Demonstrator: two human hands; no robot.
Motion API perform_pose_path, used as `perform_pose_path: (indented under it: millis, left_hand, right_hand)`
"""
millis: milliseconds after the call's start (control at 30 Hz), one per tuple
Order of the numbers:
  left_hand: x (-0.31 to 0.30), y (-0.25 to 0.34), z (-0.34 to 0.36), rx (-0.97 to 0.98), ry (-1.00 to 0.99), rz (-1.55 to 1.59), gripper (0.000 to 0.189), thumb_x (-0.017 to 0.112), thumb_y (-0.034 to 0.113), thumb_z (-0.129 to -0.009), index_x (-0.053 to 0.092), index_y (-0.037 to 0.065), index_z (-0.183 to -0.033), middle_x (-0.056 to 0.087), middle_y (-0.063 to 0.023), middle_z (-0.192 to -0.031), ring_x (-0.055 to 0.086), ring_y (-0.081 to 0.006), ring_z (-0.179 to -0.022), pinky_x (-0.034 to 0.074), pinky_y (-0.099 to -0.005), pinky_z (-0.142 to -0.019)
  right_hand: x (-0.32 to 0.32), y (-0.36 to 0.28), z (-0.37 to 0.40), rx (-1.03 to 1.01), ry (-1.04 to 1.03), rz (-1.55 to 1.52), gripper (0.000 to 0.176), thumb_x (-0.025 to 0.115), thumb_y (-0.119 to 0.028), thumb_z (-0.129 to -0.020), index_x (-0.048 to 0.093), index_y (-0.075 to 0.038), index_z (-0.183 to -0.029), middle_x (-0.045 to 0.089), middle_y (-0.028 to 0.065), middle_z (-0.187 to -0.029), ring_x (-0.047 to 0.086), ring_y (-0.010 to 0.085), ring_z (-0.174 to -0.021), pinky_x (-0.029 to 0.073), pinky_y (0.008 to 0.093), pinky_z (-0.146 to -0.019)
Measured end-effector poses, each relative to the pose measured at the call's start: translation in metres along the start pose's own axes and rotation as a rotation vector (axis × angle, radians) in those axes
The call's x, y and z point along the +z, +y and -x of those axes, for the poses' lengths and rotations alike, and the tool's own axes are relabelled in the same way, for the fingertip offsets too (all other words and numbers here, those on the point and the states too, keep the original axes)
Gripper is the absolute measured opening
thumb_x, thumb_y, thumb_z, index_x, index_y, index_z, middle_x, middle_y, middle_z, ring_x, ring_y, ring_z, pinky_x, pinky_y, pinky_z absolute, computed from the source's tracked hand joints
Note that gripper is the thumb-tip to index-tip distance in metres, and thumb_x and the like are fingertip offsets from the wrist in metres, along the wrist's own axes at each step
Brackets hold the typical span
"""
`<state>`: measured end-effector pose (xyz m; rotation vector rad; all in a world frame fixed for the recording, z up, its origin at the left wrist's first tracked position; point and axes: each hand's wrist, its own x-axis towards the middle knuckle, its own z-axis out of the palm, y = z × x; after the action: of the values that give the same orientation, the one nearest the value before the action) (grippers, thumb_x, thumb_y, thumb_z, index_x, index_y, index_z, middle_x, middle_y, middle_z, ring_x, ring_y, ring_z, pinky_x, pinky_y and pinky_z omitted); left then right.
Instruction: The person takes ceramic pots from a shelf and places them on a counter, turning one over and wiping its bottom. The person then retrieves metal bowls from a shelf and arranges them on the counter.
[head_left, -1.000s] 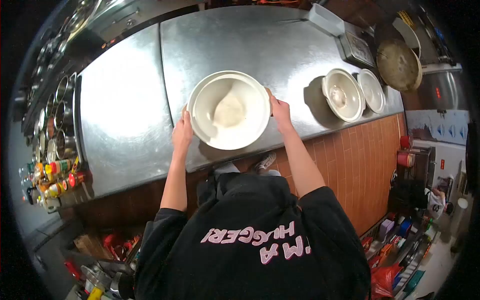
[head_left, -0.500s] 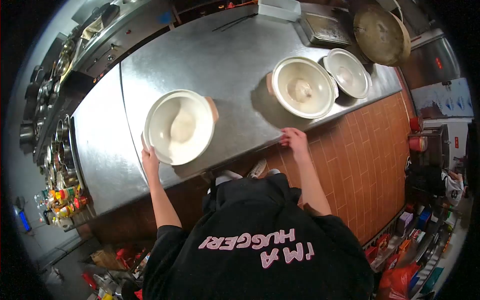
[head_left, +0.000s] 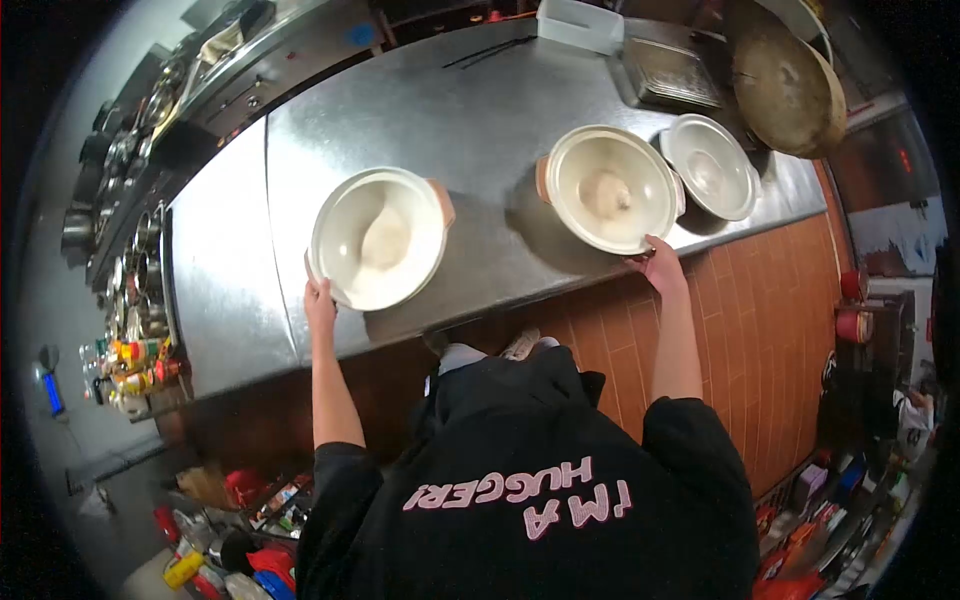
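A pale clay pot (head_left: 380, 240) with a brown handle and some white stuff inside sits on the steel counter (head_left: 470, 120), left of centre. My left hand (head_left: 320, 298) grips its near left rim. A second, similar pot (head_left: 612, 190) stands to the right, near the counter's front edge. My right hand (head_left: 660, 265) is at its near rim, fingers curled on the edge. Both arms are bare, reaching out from a black hoodie.
A third pale bowl (head_left: 712, 165) sits right of the second pot. Behind it are a large round pan (head_left: 785, 85), a metal tray (head_left: 670, 70), a white container (head_left: 580, 25) and chopsticks (head_left: 490, 50). Sauce bottles (head_left: 135, 365) and metal pots (head_left: 130, 270) line the left. Brick floor (head_left: 760, 330) lies below.
Both hands held the first pot a second ago. My right hand let go, passed along the counter's front edge, and now reaches the second pot's rim. The left hand stays on the first pot.
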<state>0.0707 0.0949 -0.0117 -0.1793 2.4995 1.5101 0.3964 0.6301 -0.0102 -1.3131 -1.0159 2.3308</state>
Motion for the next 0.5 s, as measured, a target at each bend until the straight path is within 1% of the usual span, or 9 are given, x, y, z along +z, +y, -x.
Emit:
perform_pose_path:
  millis: [67,133,233,300,367,400,433,467,500]
  left_hand:
    - [0.007,-0.001,-0.004,0.016,-0.01,-0.007,0.029,0.05,0.025,-0.091,0.052,0.001,-0.108,0.05,-0.0014,-0.063,0.042,-0.0074,-0.044,0.032,-0.0249,-0.038]
    - [0.019,0.006,-0.003,0.123,0.02,0.045,0.031,0.049,0.025,-0.091,0.051,0.0,-0.109,0.051,-0.0025,-0.064,0.043,-0.0073,-0.046,0.032,-0.0243,-0.038]
    - [0.019,0.016,0.002,0.05,-0.091,0.02,0.033,0.049,0.026,-0.091,0.051,-0.001,-0.11,0.055,-0.0048,-0.068,0.047,-0.0097,-0.049,0.036,-0.0259,-0.041]
    - [0.016,0.013,-0.007,0.02,-0.044,-0.058,0.037,0.05,0.028,-0.09,0.05,-0.002,-0.11,0.057,-0.0061,-0.07,0.05,-0.0128,-0.051,0.041,-0.0279,-0.045]
    - [0.015,-0.006,-0.017,0.151,-0.047,-0.285,0.04,0.051,0.03,-0.089,0.048,-0.003,-0.113,0.056,-0.0073,-0.069,0.052,-0.0162,-0.055,0.044,-0.032,-0.054]
    - [0.017,0.027,0.009,0.071,0.086,-0.394,0.043,0.055,0.032,-0.086,0.049,0.0,-0.114,0.06,-0.0202,-0.095,0.057,-0.0354,-0.097,0.042,-0.0431,-0.081]
    - [0.017,0.039,0.022,0.057,0.099,-0.391,0.043,0.055,0.032,-0.086,0.049,0.0,-0.114,0.06,-0.0202,-0.095,0.057,-0.0354,-0.097,0.042,-0.0431,-0.081]
    - [0.017,0.047,0.03,0.211,0.277,-0.429,0.042,0.055,0.03,-0.086,0.048,-0.001,-0.114,0.059,-0.0154,-0.083,0.055,-0.0266,-0.08,0.042,-0.0397,-0.073]
    - [0.019,0.06,0.04,0.366,0.451,-0.465,0.042,0.056,0.029,-0.086,0.047,-0.002,-0.114,0.058,-0.0107,-0.071,0.054,-0.0178,-0.064,0.042,-0.0362,-0.065]
  right_hand:
    - [-0.003,0.005,-0.002,-0.018,-0.061,0.008,0.03,0.049,-0.012,-0.087,0.044,0.005,-0.112,0.058,0.0126,-0.095,0.061,0.0228,-0.076,0.057,0.0359,-0.065]
    - [-0.006,0.01,-0.003,-0.062,-0.097,0.024,0.024,0.049,-0.008,-0.086,0.046,0.005,-0.106,0.057,0.0125,-0.094,0.061,0.0223,-0.076,0.058,0.0351,-0.065]
    - [-0.006,0.03,0.002,-0.108,-0.066,-0.006,0.02,0.051,-0.005,-0.084,0.047,0.004,-0.102,0.057,0.0112,-0.093,0.061,0.0212,-0.076,0.058,0.0358,-0.066]
    - [0.031,0.033,0.034,-0.196,0.006,-0.064,0.016,0.053,-0.004,-0.083,0.049,0.002,-0.097,0.056,0.0075,-0.085,0.061,0.0194,-0.072,0.058,0.0372,-0.066]
    - [0.014,0.053,0.029,-0.174,0.009,-0.078,0.02,0.053,-0.005,-0.082,0.049,0.002,-0.101,0.058,0.0087,-0.088,0.061,0.0212,-0.073,0.057,0.0376,-0.066]
    - [0.013,0.058,0.035,-0.165,-0.003,-0.062,0.02,0.053,-0.005,-0.082,0.049,0.002,-0.101,0.058,0.0087,-0.088,0.061,0.0212,-0.073,0.057,0.0376,-0.066]
    - [0.012,0.063,0.042,-0.176,0.001,-0.056,0.023,0.053,-0.006,-0.082,0.049,0.002,-0.103,0.059,0.01,-0.09,0.062,0.0213,-0.073,0.057,0.037,-0.065]
    - [0.013,0.066,0.051,-0.191,0.006,-0.052,0.025,0.053,-0.006,-0.082,0.049,0.002,-0.105,0.06,0.0112,-0.093,0.062,0.0214,-0.074,0.057,0.0365,-0.065]
    - [0.033,0.059,0.075,-0.169,0.012,-0.018,0.029,0.053,-0.008,-0.081,0.049,0.003,-0.107,0.061,0.0132,-0.094,0.063,0.0215,-0.072,0.055,0.0328,-0.059]
